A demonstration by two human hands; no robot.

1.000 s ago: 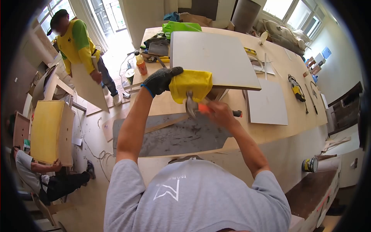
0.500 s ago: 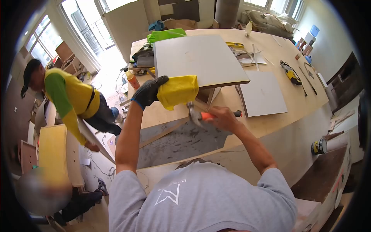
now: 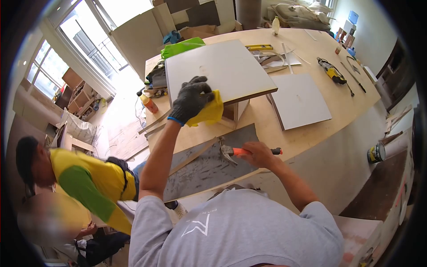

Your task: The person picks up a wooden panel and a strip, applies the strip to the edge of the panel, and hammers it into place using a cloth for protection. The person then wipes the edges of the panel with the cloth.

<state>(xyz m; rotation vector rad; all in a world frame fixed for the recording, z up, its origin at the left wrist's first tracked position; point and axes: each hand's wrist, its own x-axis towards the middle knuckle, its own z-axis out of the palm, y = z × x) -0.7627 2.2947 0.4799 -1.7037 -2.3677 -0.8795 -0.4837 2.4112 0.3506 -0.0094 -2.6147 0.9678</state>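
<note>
My left hand (image 3: 192,100), in a dark glove with a blue cuff, grips a yellow cloth (image 3: 209,110) at the near left part of a raised white panel (image 3: 222,69). The cloth hangs over that panel's front edge. Bare, my right hand (image 3: 257,155) is closed round the orange-and-black handle of a claw hammer (image 3: 240,151). The hammer's head lies to the left, over a grey sheet (image 3: 195,171) by the near table edge. Below the raised panel, part of a wooden support (image 3: 233,113) shows. A second white panel (image 3: 302,101) lies flat to the right.
The large wooden table (image 3: 275,138) also carries a yellow power tool (image 3: 331,71), a yellow spirit level (image 3: 259,47), a green bag (image 3: 182,47) and a small bottle (image 3: 275,26). A co-worker in yellow and green (image 3: 89,175) bends at the left. A paint can (image 3: 376,153) stands at right.
My left hand has shifted onto the panel's top, bunching the cloth. The hammer has dropped lower, away from the panel edge. At left, the co-worker has come closer and bent down.
</note>
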